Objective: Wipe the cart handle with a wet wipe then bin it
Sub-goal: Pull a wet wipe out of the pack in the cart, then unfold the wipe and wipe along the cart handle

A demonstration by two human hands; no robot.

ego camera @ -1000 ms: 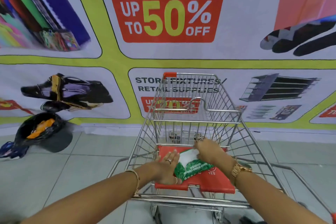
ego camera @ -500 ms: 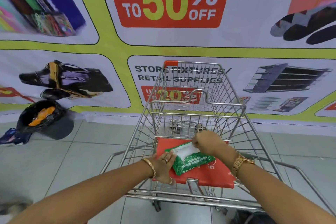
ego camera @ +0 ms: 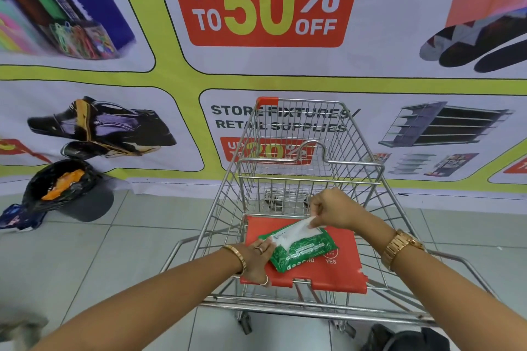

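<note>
A green pack of wet wipes [ego camera: 302, 248] lies on the red child-seat flap [ego camera: 342, 273] of a metal shopping cart. My left hand [ego camera: 256, 259] presses on the pack's left end and holds it down. My right hand [ego camera: 333, 208] pinches a white strip [ego camera: 299, 226], flap or wipe I cannot tell, at the pack's top and lifts it up and to the right. The cart's metal handle bar [ego camera: 285, 309] runs across just below the red flap, near me. A bin with a black liner [ego camera: 65, 191] stands on the floor at the left, against the wall.
The cart basket [ego camera: 299, 157] faces a printed banner wall [ego camera: 265, 8] close ahead. Grey floor tiles [ego camera: 119, 259] lie open to the left of the cart. A blue bag [ego camera: 17, 216] lies beside the bin. A dark object [ego camera: 407, 339] sits at the bottom right.
My right hand has pulled the white strip up and to the right from the pack. My left hand slid slightly onto the pack's left end. The view shifted closer.
</note>
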